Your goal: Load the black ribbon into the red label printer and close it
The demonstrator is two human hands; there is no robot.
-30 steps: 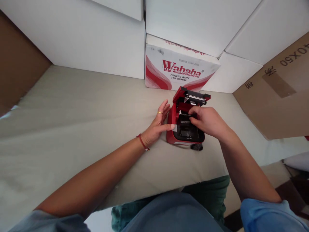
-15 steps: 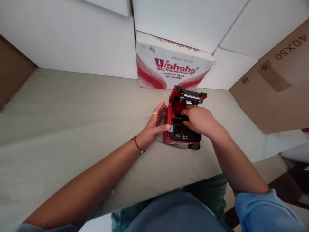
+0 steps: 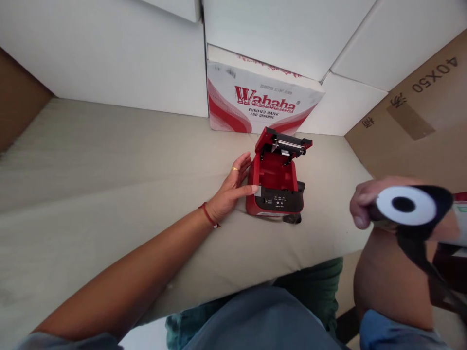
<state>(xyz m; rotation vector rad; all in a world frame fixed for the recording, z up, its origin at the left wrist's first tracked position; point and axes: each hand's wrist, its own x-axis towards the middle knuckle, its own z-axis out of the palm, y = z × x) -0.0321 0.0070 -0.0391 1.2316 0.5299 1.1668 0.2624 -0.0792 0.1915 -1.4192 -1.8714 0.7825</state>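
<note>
A small red and black printer (image 3: 279, 204) sits on the cloth-covered surface with its lid (image 3: 286, 143) raised. Its red inner bay shows, with no roll inside. My left hand (image 3: 233, 187) steadies the printer from the left, thumb on the front corner and fingers stretched along the side. Out to the right, my right hand (image 3: 363, 201) is closed around a paper roll (image 3: 419, 206), blurred by motion. The roll has a white ring-shaped end, a dark core and a dark outer layer. A dark strip trails from it toward the lower right.
A Wahaha water carton (image 3: 262, 99) stands behind the printer, against large white boxes (image 3: 284, 34). At right leans a brown cardboard box (image 3: 426, 116). The pale cloth (image 3: 120, 170) stretches left of the printer. Its front edge lies close to my body.
My right hand has left the printer's bay and swung right, bringing out the paper roll. The bay, covered before, now shows. My left hand stays on the printer.
</note>
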